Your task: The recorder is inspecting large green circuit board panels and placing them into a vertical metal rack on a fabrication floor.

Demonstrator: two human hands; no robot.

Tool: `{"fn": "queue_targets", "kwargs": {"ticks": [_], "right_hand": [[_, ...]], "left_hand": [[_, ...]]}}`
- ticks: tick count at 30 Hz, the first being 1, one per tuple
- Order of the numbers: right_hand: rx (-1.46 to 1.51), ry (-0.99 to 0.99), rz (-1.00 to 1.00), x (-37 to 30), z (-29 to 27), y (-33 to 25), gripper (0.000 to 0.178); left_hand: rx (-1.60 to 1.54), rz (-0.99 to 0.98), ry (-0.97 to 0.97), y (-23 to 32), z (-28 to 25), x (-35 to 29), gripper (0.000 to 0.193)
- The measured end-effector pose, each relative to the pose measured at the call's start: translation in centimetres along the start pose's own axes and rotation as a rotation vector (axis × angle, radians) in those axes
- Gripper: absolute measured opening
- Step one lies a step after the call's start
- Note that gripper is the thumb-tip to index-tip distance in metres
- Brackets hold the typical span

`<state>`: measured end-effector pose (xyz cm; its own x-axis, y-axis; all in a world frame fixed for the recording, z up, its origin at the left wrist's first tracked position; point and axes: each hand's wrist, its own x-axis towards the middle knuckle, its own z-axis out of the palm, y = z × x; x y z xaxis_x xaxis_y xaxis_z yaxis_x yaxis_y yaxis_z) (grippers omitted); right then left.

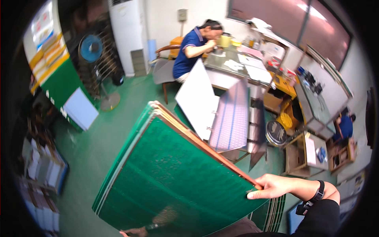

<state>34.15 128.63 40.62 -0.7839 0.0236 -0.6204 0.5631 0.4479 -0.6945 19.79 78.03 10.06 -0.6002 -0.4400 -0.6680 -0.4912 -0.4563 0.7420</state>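
Observation:
A thick stack of glossy green panels (177, 173) with brown and pale edges is held up tilted before me. My right hand (270, 186) grips its right corner, thumb on the green face and fingers over the brown edge. Only the fingertips of my left hand (124, 234) show, at the stack's lower left edge; the rest of that hand is out of the picture. A blurry reflection lies on the green face. Just beyond the stack, a white board (197, 98) and a pinkish gridded panel (230, 118) lean at a slant.
A person in a blue shirt (189, 55) sits at a desk (223, 61) ahead. At far right is another person (345, 126). A standing fan (91, 48) and a green cabinet (65, 85) are left; a round dark-lidded container (276, 132) and a low shelf table (306, 154) stand right.

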Motion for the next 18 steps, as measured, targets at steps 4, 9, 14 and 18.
{"fn": "queue_targets", "kwargs": {"ticks": [4, 9, 14, 18], "right_hand": [[0.300, 0.409, 0.083, -6.7, 0.7, 7.3, 0.041], [0.636, 0.921, 0.036, -12.9, 10.7, 15.8, 0.041], [0.908, 1.226, 0.259, -18.7, 24.8, 20.9, 0.043], [1.096, 1.506, 0.339, -22.1, 35.3, 23.3, 0.041]], "left_hand": [[0.073, 0.123, -0.187, 4.4, 3.3, -6.8, 0.050], [0.293, 0.263, -0.440, 8.3, 10.3, -12.3, 0.038], [0.551, 0.188, -0.815, 9.0, 15.9, -19.3, 0.037], [0.680, 0.286, -0.993, 5.3, 19.1, -25.9, 0.032]]}}
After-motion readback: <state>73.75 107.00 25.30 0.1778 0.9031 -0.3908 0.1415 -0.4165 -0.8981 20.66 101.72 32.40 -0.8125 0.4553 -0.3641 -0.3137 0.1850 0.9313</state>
